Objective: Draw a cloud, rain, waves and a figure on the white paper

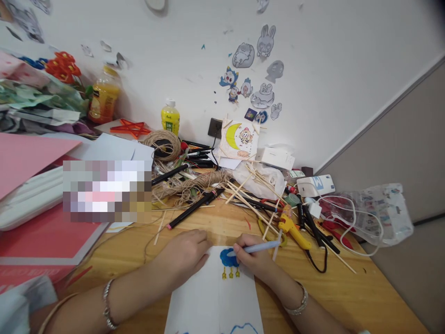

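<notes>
A white sheet of paper [198, 297] with a fold line lies on the wooden table before me. Near its top is a dark blue cloud [227, 260] with three yellow stars hanging under it. My right hand [255, 257] grips a light blue pen [261, 247], whose tip meets the cloud. Spread over the sheet's upper left edge, my left hand [191, 250] rests with loosely bent fingers and holds nothing. Part of a blue outline [245, 328] shows at the sheet's bottom edge.
Beyond the paper lie a black marker [193, 211], thin wooden sticks [241, 195], twine [205, 181] and a yellow glue gun [294, 229] with its cord. A drawing of a moon [239, 139] leans at the wall. Red folders [69, 236] are at left, a white cable [378, 232] at right.
</notes>
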### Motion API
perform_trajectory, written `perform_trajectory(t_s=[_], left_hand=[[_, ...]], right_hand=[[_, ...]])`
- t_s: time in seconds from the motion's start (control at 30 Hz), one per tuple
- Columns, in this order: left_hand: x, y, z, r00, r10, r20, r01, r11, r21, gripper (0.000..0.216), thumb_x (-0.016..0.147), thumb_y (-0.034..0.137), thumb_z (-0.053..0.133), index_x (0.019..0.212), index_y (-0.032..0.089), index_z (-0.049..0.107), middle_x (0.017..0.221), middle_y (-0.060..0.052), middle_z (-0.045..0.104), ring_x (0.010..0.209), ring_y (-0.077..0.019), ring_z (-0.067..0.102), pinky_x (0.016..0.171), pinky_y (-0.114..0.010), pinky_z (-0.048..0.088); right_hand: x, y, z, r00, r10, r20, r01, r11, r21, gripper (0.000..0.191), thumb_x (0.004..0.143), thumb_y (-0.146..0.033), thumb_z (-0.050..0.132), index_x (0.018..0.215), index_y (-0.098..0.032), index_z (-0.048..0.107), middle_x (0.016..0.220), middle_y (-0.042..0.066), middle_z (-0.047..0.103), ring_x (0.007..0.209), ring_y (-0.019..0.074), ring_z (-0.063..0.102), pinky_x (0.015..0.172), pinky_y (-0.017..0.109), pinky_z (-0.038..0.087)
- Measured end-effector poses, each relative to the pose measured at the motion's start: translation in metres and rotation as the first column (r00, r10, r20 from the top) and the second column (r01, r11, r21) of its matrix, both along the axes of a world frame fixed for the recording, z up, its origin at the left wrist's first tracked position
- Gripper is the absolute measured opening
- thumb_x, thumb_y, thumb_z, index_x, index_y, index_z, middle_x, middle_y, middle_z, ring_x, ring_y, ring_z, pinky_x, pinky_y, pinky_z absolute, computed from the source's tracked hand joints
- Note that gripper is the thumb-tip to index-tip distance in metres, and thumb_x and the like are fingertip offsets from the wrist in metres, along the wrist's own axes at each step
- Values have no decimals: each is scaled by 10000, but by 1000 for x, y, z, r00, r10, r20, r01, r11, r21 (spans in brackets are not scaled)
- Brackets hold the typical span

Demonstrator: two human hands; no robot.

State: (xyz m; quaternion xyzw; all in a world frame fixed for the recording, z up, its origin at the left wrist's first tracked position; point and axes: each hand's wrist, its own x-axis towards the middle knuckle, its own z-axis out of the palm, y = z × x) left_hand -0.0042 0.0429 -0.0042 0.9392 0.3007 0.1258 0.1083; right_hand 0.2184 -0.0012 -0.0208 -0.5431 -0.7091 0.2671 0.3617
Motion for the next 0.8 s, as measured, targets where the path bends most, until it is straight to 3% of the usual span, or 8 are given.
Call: perform_trajectory(t_s=[0.27, 0.47, 0.8], left_hand=[[0, 0, 2, 1000, -5, -30, 5, 1000, -3, 164, 845, 130, 479, 820, 165, 638, 838, -62, 614, 795, -210, 603, 731, -303, 478], [-1, 0, -1, 998, -4, 57, 5, 1000, -16, 181, 891, 163, 454, 823, 178, 621, 825, -49, 595, 808, -194, 597, 762, -290, 471], [0, 0, 4, 998, -6, -65, 6, 1000, 6, 141, 852, 127, 508, 827, 164, 642, 814, -56, 603, 773, -206, 595, 712, -296, 465]], right_hand=[[3, 3, 0, 999, -20, 27, 20, 1000, -7, 382, 868, -389, 502, 533, -209, 463, 495, -12, 528, 487, 131, 497, 494, 246, 381], [3, 4, -1, 999, -17, 45, 16, 1000, 16, 396, 872, -401, 521, 531, -205, 475, 495, -14, 530, 490, 129, 488, 491, 245, 371], [6, 2, 1, 998, -47, -33, 46, 999, -21, 373, 862, -376, 493, 531, -219, 422, 508, -20, 496, 499, 131, 474, 505, 248, 372]])
